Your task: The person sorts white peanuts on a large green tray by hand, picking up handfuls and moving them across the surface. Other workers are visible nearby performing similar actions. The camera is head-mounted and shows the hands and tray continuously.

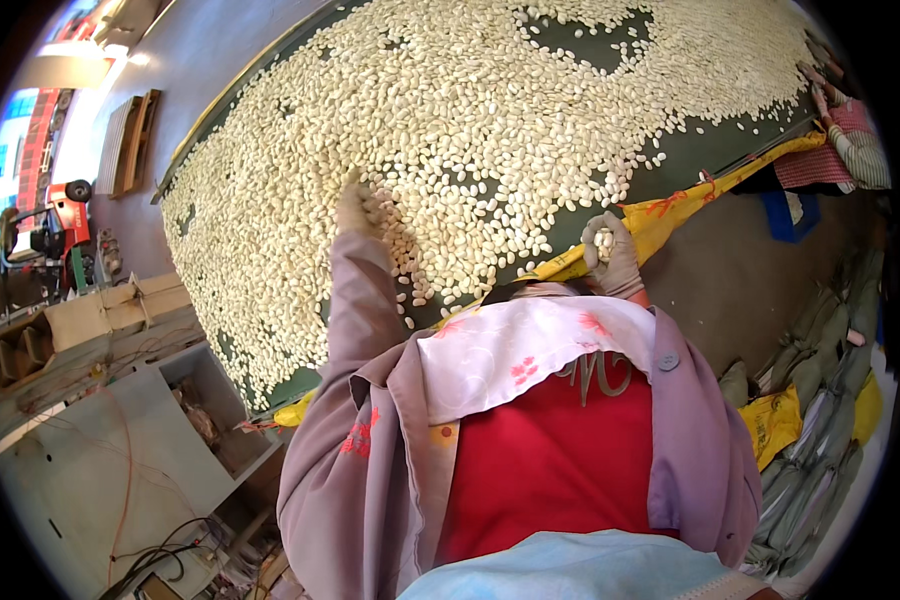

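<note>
A broad layer of white beans (457,120) covers the dark green table (690,157), whose surface shows through in patches. My left hand (357,206) is blurred by motion among the beans. It seems gloved, and its fingers cannot be made out clearly. Near the table's front edge, my right hand (616,255) wears a pale glove. Its curled fingers hold a few white beans (604,241). Beside that hand, yellow sheeting (656,217) with red marks runs along the edge.
At the far right, a co-worker's striped sleeve (862,154) reaches toward the beans. Below it sits a blue crate (789,216). Filled green sacks (817,450) lie to the right. On the left are a metal cabinet (142,442), a wooden pallet (131,142) and a red vehicle (69,217).
</note>
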### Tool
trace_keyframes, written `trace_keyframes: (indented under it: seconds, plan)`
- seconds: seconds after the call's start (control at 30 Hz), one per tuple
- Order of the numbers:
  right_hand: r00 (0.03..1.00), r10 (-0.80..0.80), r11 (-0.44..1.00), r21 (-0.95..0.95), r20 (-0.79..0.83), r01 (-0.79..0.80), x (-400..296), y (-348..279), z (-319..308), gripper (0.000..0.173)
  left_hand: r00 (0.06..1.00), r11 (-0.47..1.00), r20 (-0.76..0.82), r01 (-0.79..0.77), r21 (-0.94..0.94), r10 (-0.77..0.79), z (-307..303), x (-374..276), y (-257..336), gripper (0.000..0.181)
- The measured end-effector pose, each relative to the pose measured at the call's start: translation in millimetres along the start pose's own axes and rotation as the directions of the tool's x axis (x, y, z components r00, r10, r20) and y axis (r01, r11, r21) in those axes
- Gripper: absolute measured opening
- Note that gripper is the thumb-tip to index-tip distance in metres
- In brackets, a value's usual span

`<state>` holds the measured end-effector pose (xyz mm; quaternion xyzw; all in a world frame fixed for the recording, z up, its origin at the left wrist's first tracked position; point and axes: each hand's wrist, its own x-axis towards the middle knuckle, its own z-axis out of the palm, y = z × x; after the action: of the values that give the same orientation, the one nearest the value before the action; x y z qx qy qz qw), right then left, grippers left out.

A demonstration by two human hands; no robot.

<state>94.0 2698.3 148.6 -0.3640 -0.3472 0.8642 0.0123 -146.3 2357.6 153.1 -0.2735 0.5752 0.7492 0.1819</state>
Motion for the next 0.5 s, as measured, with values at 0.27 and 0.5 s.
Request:
trace_keyframes:
  seconds: [0.27, 0.5]
  plan:
    - [1.000, -0.006, 0.999, -0.034, -0.013, 0.005, 7, -17, -10, 0.027, 0.770, 0.858, 0.447, 0.244, 0.452, -0.455, 54, -85, -118, 0.041]
    - [0.966, -0.251, 0.919, -0.301, 0.058, 0.257, 10, -26, -20, 0.015, 0.975, 0.986, 0.220, 0.031, -0.162, 0.006, -12, -21, -29, 0.044]
